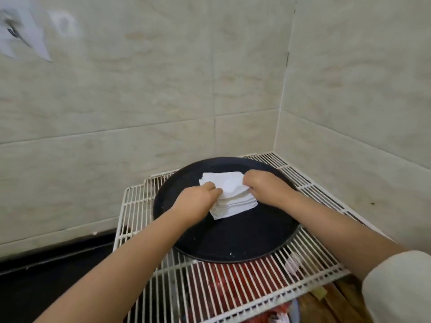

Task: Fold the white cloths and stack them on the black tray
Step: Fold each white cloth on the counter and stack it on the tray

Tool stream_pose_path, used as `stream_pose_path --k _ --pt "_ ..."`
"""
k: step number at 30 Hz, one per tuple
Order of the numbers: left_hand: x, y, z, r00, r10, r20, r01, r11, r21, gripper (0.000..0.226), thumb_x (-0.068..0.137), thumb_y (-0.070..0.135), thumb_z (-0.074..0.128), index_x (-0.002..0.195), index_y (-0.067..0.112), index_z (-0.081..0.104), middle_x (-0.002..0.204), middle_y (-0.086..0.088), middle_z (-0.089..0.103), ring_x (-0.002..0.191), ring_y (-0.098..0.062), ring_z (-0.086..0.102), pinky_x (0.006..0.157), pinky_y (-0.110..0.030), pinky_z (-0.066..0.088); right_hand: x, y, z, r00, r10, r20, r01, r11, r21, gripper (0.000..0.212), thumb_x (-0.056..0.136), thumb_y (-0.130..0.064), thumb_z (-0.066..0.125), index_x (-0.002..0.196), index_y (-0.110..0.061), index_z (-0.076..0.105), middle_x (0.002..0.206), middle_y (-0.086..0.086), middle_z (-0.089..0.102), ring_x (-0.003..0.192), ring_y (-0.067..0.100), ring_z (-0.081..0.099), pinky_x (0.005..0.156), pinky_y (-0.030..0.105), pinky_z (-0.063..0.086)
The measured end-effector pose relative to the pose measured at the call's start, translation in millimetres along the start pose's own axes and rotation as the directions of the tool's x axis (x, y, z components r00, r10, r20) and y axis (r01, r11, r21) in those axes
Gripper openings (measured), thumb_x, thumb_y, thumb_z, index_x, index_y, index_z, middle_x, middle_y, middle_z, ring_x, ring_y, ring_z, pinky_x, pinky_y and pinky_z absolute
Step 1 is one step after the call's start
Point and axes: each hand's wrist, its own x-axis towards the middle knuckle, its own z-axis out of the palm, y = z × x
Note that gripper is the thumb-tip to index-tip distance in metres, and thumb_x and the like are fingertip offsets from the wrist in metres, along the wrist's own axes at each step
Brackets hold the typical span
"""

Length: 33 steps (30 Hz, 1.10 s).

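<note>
A stack of folded white cloths [229, 197] sits on the round black tray [233, 238], toward its far side. My left hand [198, 201] grips the stack's left edge with curled fingers. My right hand [263, 186] grips the top cloth at the stack's right edge, fingers curled over it. Both forearms reach in from the bottom of the view. The near corner of the stack shows several layers.
The tray lies on a white wire rack [245, 283] set in a tiled corner. Red items [224, 283] show under the rack. A small pale scrap [293, 262] lies on the rack at the right. A dark counter [58, 276] runs at the left.
</note>
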Motion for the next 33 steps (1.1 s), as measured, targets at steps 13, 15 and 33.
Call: stream_pose_path --k 13,15,33 --pt "-8.2 21.3 -18.7 0.989 -0.145 0.040 0.149 0.979 -0.139 0.046 0.096 0.039 0.039 0.139 0.022 0.037 0.132 0.001 0.047 0.109 -0.020 0.055 0.084 -0.031 0.045 -24.0 -0.3 -11.1 0.985 -0.147 0.090 0.156 0.982 -0.105 0.021 0.088 -0.024 0.050 0.089 -0.006 0.060 0.099 0.006 0.058 0.093 0.023 0.054 0.068 0.035 0.046" --pt "-0.8 19.3 -22.1 0.965 -0.263 -0.020 0.253 0.945 -0.209 0.044 0.097 0.038 0.038 0.137 0.021 0.040 0.132 0.000 0.047 0.110 -0.021 0.055 0.086 -0.032 0.044 -20.8 3.5 -17.0 0.993 -0.079 0.089 0.078 0.997 0.014 0.031 0.087 -0.034 0.052 0.090 -0.006 0.064 0.096 0.006 0.062 0.089 0.023 0.058 0.071 0.035 0.047" --pt "46.9 -10.1 2.1 0.691 -0.723 0.006 0.616 0.584 -0.529 0.021 0.090 0.009 0.045 0.098 0.007 0.064 0.093 -0.011 0.066 0.086 -0.029 0.060 0.073 -0.035 0.047 69.0 9.8 11.7 0.938 0.347 -0.004 -0.278 0.759 0.589 0.034 0.087 -0.004 0.052 0.121 -0.002 0.053 0.115 0.019 0.061 0.111 0.030 0.054 0.089 0.027 0.042"
